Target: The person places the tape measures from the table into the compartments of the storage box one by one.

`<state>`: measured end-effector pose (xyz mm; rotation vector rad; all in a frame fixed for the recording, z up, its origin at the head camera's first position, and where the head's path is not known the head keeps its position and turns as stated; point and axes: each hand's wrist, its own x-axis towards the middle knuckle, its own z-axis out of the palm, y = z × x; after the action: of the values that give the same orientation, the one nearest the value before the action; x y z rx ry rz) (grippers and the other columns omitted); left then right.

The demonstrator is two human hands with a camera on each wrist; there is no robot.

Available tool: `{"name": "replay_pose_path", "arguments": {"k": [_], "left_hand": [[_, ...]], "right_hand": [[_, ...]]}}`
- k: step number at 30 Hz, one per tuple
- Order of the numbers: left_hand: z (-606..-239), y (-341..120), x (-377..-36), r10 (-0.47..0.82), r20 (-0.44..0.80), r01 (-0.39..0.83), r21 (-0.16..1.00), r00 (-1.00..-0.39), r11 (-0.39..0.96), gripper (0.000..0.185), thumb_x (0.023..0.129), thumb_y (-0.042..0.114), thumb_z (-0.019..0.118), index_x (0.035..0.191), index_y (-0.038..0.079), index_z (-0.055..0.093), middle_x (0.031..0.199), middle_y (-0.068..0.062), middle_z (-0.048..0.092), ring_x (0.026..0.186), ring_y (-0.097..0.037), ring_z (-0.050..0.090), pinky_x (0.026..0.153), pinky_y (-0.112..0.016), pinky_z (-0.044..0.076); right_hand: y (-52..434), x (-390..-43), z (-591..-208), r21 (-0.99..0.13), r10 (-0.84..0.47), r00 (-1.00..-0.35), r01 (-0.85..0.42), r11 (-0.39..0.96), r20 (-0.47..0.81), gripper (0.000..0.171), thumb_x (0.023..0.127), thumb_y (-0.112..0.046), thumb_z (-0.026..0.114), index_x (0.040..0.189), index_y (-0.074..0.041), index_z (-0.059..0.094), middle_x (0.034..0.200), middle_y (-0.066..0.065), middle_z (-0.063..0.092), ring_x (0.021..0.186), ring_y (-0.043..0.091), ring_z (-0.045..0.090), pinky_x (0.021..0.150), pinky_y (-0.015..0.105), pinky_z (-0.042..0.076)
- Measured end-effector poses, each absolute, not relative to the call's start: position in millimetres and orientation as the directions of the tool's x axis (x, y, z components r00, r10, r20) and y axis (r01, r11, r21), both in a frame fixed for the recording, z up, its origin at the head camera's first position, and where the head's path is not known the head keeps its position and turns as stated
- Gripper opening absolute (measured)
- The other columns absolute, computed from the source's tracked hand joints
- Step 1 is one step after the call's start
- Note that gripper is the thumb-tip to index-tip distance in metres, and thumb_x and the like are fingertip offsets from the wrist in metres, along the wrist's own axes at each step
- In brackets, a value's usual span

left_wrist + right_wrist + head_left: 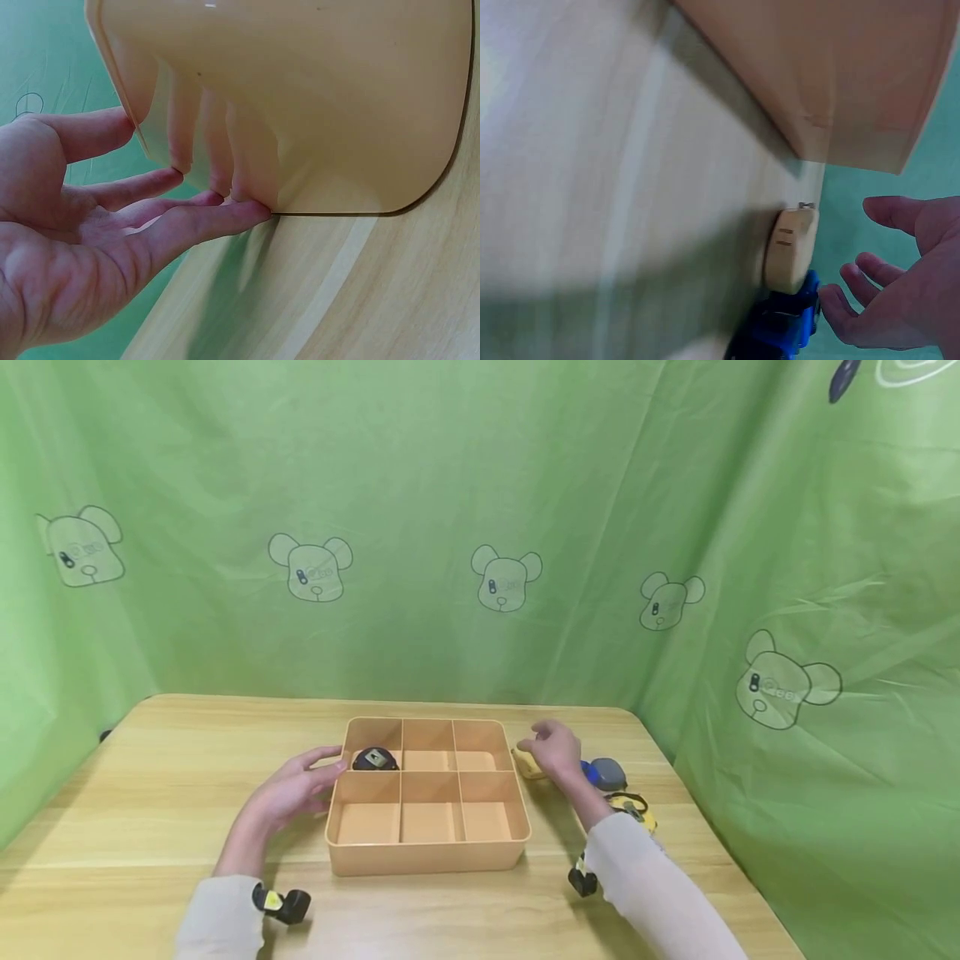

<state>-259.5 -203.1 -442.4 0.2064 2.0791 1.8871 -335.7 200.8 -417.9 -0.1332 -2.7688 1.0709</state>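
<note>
No writing can be read on any tape measure. The left hand [296, 787] is laid open against the tray [427, 852] on the counter [150, 793]. The right hand [553, 750], loosely open and empty, partly hides a yellow tape measure [527, 763] beside the tray.

head view looks forward and down, farther back; both wrist views sit close, sharing the beige plastic divided tray [427, 847] [315, 97] [840, 75].

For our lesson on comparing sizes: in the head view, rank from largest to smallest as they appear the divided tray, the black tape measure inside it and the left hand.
1. Divided tray
2. Left hand
3. Black tape measure
</note>
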Motion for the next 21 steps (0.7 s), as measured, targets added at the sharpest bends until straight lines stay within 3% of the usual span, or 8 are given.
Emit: {"name": "replay_pose_path", "arguments": {"k": [12, 21], "left_hand": [[-440, -202, -258, 0.316, -0.146, -0.116, 0.987, -0.937, 0.113, 0.069, 0.107, 0.027, 0.05, 0.16, 0.001, 0.016, 0.155, -0.031, 0.039, 0.146, -0.048, 0.035, 0.116, -0.062, 0.038], [-443, -203, -260, 0.306, -0.155, -0.127, 0.986, -0.939, 0.112, 0.068, 0.107, 0.028, 0.05, 0.16, 0.002, 0.017, 0.155, -0.03, 0.04, 0.146, -0.047, 0.036, 0.116, -0.061, 0.039]], "right_hand": [[204, -336, -437, -0.613, 0.108, -0.981, -0.014, 0.79, 0.162, 0.058, 0.082, -0.019, 0.08, 0.131, 0.006, 0.061, 0.123, 0.028, 0.068, 0.114, 0.045, 0.063, 0.103, 0.056, 0.05], [203, -335, -443, -0.594, 0.093, -0.982, -0.022, 0.804, 0.162, 0.06, 0.074, -0.008, 0.078, 0.13, 0.007, 0.062, 0.126, 0.028, 0.067, 0.118, 0.047, 0.062, 0.105, 0.057, 0.051]]}}
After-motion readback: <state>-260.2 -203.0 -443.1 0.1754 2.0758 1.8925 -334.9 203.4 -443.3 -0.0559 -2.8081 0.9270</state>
